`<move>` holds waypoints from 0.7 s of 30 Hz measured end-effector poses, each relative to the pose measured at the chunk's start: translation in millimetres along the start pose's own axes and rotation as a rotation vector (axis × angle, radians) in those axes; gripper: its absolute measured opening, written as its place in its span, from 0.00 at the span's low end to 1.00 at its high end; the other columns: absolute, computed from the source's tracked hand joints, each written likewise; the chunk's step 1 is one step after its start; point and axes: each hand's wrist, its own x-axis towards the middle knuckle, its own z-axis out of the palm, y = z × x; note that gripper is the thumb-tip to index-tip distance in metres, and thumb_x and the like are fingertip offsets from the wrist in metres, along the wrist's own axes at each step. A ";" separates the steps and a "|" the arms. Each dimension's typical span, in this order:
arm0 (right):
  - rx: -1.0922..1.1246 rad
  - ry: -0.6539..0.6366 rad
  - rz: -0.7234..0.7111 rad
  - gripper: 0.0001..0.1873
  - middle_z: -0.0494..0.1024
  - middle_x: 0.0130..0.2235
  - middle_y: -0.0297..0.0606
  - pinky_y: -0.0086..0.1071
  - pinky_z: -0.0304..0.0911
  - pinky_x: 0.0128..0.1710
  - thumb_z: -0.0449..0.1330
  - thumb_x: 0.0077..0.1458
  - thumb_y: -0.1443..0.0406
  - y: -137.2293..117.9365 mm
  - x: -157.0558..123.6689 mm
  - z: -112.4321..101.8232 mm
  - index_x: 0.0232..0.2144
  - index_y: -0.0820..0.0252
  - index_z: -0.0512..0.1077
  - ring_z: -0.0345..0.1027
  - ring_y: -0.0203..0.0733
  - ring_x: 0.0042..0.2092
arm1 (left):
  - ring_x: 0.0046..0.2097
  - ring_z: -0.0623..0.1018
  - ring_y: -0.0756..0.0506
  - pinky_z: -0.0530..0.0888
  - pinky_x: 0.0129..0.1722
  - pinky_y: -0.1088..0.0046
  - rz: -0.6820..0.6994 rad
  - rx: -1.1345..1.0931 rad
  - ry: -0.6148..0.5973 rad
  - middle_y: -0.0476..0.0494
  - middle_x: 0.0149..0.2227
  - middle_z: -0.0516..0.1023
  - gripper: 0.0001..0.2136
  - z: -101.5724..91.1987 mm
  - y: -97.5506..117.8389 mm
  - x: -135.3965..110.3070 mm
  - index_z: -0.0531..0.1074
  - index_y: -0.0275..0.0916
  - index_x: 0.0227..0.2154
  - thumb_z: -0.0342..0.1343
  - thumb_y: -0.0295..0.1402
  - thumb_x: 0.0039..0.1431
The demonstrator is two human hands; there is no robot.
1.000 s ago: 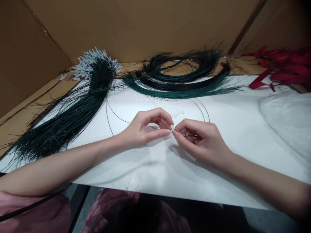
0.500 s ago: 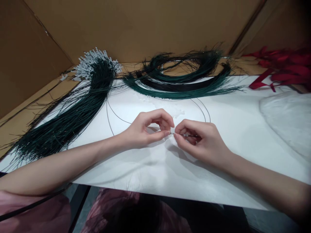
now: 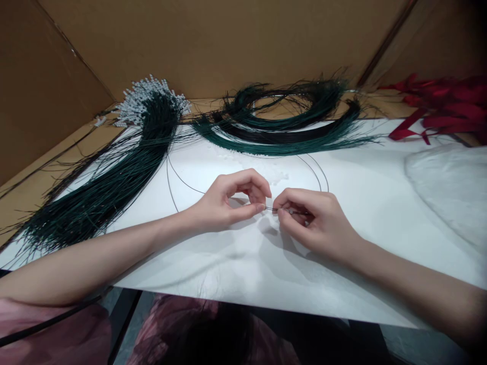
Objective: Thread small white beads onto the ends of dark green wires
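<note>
Bare sheet [image 3: 380, 203] beyond right hand [image 3: 317, 223]; bundles [image 3: 114, 177] left.

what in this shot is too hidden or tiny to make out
Head view only.
Whether the right hand holds anything besides the thin wire: hidden by its curled fingers.
Wire tip at the left hand: covered by thumb and forefinger.
White bits on the white sheet: too small to identify.
Red ribbons: cut off by the right edge, in dark vignette.

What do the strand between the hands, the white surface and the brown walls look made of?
The strand, pinched by left hand and right hand, looks like dark coated wire: it forms stiff arcs. The white surface seems matte paper, thin-edged. The brown walls look like plain cardboard, creased.
</note>
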 end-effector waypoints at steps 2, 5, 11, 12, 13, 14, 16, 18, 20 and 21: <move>-0.003 -0.012 0.001 0.07 0.62 0.20 0.26 0.27 0.48 0.22 0.57 0.55 0.73 -1.2 0.8 -0.7 0.26 0.62 0.70 0.48 0.27 0.21 | 0.37 0.77 0.52 0.76 0.40 0.77 0.002 -0.004 -0.003 0.46 0.34 0.77 0.07 0.2 0.7 -0.3 0.73 0.37 0.39 0.64 0.27 0.58; -0.014 -0.030 0.009 0.08 0.64 0.21 0.27 0.27 0.49 0.22 0.59 0.58 0.72 -2.3 1.6 -1.5 0.26 0.62 0.70 0.49 0.27 0.21 | 0.37 0.77 0.51 0.76 0.41 0.75 -0.010 0.009 0.018 0.45 0.36 0.77 0.05 -0.5 1.5 0.1 0.73 0.37 0.39 0.62 0.29 0.61; -0.021 -0.035 0.018 0.09 0.64 0.22 0.28 0.27 0.50 0.22 0.59 0.59 0.71 -2.4 1.7 -1.7 0.25 0.62 0.70 0.50 0.28 0.22 | 0.34 0.72 0.51 0.68 0.34 0.75 -0.070 0.383 0.202 0.48 0.34 0.76 0.03 -6.0 -6.1 11.0 0.75 0.36 0.37 0.61 0.29 0.60; -0.018 -0.036 0.017 0.09 0.64 0.22 0.28 0.27 0.50 0.22 0.58 0.59 0.71 -2.4 2.1 -1.7 0.25 0.62 0.69 0.50 0.28 0.22 | 0.33 0.71 0.51 0.67 0.33 0.75 -0.079 0.451 0.193 0.48 0.34 0.76 0.03 -6.3 -7.8 13.3 0.75 0.37 0.37 0.62 0.29 0.60; -0.018 -0.040 0.019 0.09 0.64 0.21 0.28 0.27 0.50 0.22 0.58 0.59 0.71 -2.6 2.6 -1.7 0.26 0.62 0.69 0.50 0.27 0.22 | 0.34 0.71 0.51 0.67 0.34 0.75 -0.091 0.506 0.174 0.48 0.34 0.76 0.03 -6.3 -9.2 15.3 0.76 0.37 0.37 0.62 0.29 0.59; -0.018 -0.042 0.021 0.09 0.64 0.21 0.27 0.27 0.49 0.22 0.58 0.60 0.71 -2.8 3.1 -1.7 0.26 0.62 0.69 0.50 0.27 0.22 | 0.34 0.71 0.51 0.67 0.35 0.74 -0.109 0.550 0.151 0.48 0.35 0.75 0.04 -6.0 -10.2 16.9 0.76 0.37 0.36 0.63 0.29 0.59; -0.018 -0.049 0.033 0.09 0.64 0.21 0.28 0.27 0.49 0.22 0.58 0.59 0.71 -3.1 3.8 -1.7 0.26 0.62 0.70 0.50 0.28 0.22 | 0.35 0.71 0.50 0.66 0.36 0.73 -0.144 0.612 0.107 0.48 0.35 0.74 0.03 -5.0 -10.9 18.8 0.76 0.37 0.37 0.62 0.29 0.60; -0.016 -0.053 0.038 0.09 0.64 0.21 0.28 0.27 0.49 0.22 0.58 0.59 0.71 -3.3 3.9 -1.5 0.25 0.62 0.70 0.50 0.28 0.22 | 0.35 0.70 0.50 0.66 0.37 0.73 -0.166 0.639 0.076 0.48 0.34 0.73 0.03 -4.3 -10.6 19.3 0.75 0.37 0.36 0.62 0.30 0.61; -0.013 -0.051 0.035 0.09 0.64 0.21 0.28 0.27 0.49 0.22 0.58 0.59 0.71 -3.0 3.5 -1.2 0.25 0.62 0.69 0.50 0.28 0.22 | 0.35 0.69 0.50 0.65 0.37 0.73 -0.174 0.640 0.073 0.48 0.33 0.72 0.03 -4.4 -10.2 19.4 0.74 0.37 0.36 0.61 0.30 0.61; -0.012 -0.050 0.029 0.09 0.64 0.21 0.28 0.27 0.49 0.22 0.58 0.58 0.71 -2.8 3.2 -1.1 0.25 0.62 0.69 0.50 0.28 0.22 | 0.34 0.69 0.50 0.65 0.37 0.73 -0.175 0.638 0.076 0.49 0.33 0.72 0.03 -4.7 -10.3 19.5 0.74 0.37 0.35 0.62 0.30 0.61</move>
